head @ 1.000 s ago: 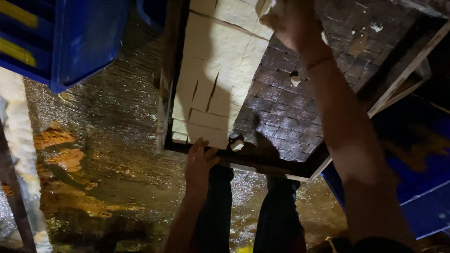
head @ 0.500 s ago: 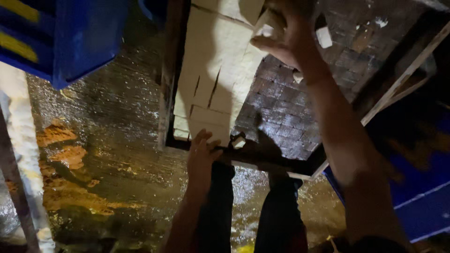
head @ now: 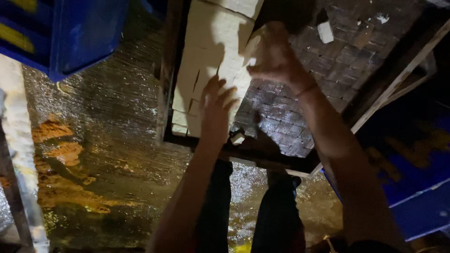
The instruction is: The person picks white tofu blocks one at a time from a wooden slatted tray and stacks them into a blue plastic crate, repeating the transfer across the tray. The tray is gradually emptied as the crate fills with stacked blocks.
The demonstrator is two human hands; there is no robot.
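A dark-framed tray [head: 167, 98] lies on the wet ground, with a dark gridded mat [head: 347, 51] inside it. Pale cream blocks [head: 206, 37] fill the tray's left part in rows. My left hand [head: 216, 108] is spread flat on the lower blocks, fingers apart, holding nothing. My right hand [head: 277, 61] is further up the tray and grips a pale block [head: 251, 48] right at the edge of the rows. A thin band circles the right wrist.
A blue crate [head: 70, 33] stands at the top left and another blue crate [head: 412, 182] at the right. The shiny wet floor [head: 108, 140] has orange patches. Small pale scraps [head: 325, 32] [head: 237, 138] lie on the mat. My dark-trousered legs [head: 274, 211] are below the tray.
My right hand came down from the tray's far end with a pale block to the edge of the rows. My left hand slid up from the tray's near edge onto the blocks.
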